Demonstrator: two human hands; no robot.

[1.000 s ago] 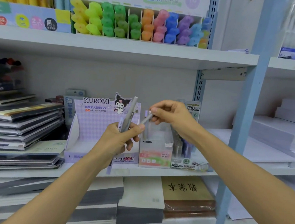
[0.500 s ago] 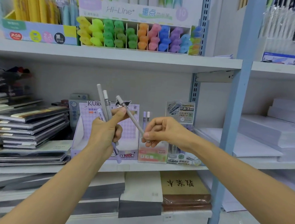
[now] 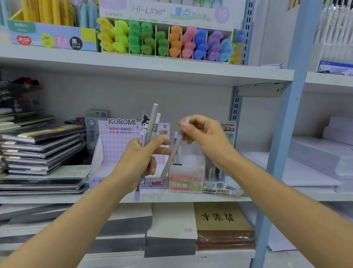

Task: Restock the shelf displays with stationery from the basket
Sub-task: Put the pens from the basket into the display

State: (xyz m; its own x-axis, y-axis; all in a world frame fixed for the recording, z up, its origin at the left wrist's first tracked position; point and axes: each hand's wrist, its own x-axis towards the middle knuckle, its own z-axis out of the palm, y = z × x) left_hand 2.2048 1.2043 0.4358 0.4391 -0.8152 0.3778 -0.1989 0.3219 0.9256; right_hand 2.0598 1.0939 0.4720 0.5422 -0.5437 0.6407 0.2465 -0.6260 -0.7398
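A grey pen is pinched at its top end by the right hand; its body hangs below the grip. Several pens are clasped upright in the left hand, above the shelf front edge.

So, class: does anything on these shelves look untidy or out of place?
The notebook stack at the middle shelf's left is fanned unevenly, with covers jutting at different angles. The highlighter display above stands in orderly colour rows.
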